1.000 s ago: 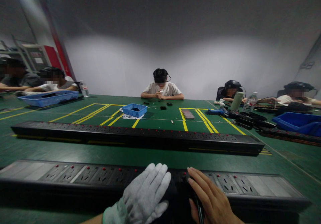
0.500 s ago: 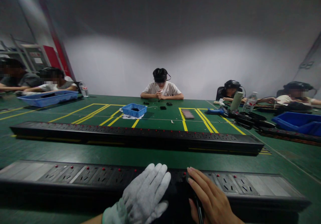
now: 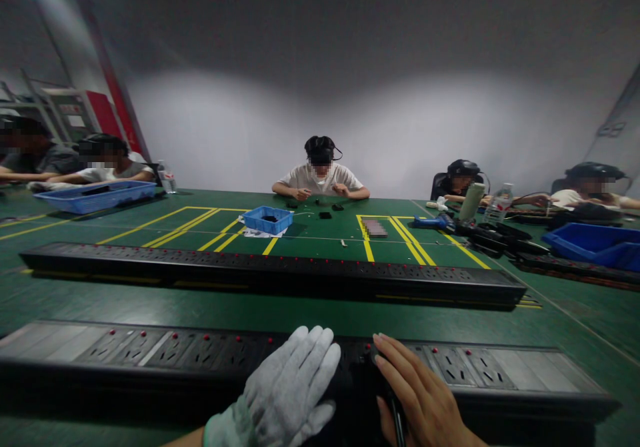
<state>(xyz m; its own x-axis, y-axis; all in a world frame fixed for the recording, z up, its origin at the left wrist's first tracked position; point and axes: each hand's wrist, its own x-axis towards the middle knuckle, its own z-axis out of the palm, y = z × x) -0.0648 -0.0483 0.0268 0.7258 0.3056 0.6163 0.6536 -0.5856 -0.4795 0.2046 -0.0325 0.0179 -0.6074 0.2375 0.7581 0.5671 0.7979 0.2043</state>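
Observation:
A long black power strip (image 3: 210, 353) with sockets and red buttons lies across the table right in front of me. My left hand (image 3: 295, 387), in a white work glove, rests flat on its middle, fingers stretched out together. To its right is my bare right hand (image 3: 420, 387), fingertips by a red button, curved around a slim black cord-like piece (image 3: 399, 420). That piece runs down between thumb and fingers; its upper end is dark and partly hidden, so I cannot tell its exact kind. Both hands cover the middle sockets.
A second black power strip (image 3: 280, 280) lies parallel beyond mine. Farther off stand a small blue basket (image 3: 267, 221), a blue bin (image 3: 100, 197) and another blue bin (image 3: 595, 243). A blue-handled tool (image 3: 433, 222) and bottles sit at right. A person (image 3: 320, 177) sits opposite; others sit at both sides.
My hands and the power strips have stayed in place. The person opposite has moved their hands apart, from together before the chest to either side over the table.

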